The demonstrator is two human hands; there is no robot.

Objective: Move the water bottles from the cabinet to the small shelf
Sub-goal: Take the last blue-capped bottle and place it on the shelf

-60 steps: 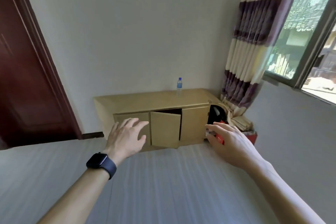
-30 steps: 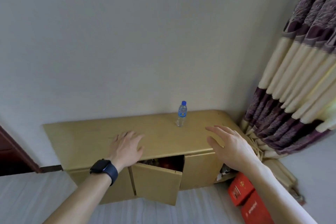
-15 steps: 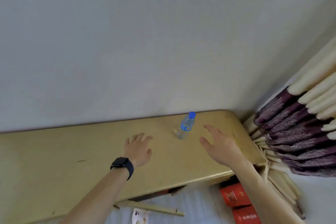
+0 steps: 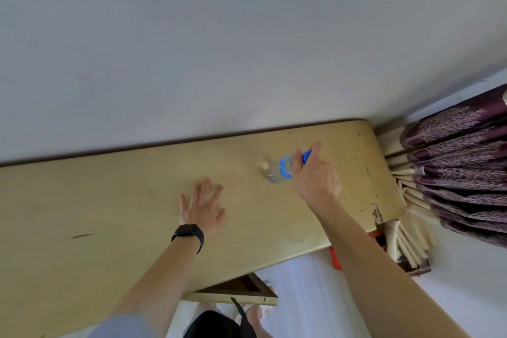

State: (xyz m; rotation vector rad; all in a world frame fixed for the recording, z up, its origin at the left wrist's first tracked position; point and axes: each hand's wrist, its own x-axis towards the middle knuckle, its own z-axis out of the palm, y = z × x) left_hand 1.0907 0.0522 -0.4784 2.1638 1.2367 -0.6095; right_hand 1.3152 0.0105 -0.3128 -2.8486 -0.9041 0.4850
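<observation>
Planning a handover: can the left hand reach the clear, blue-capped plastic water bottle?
Probably yes: only bare yellow cabinet top separates the left hand from the bottle, which the right hand grips.

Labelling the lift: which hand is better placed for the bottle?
Right. The right hand curls round the water bottle near its cap; the left hand lies flat on the cabinet top, apart from it.

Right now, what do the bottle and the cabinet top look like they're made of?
Water bottle: clear plastic, see-through body, blue label and cap. Cabinet top: likely painted or laminated wood, smooth yellowish sheen, chipped at the right corner.
</observation>
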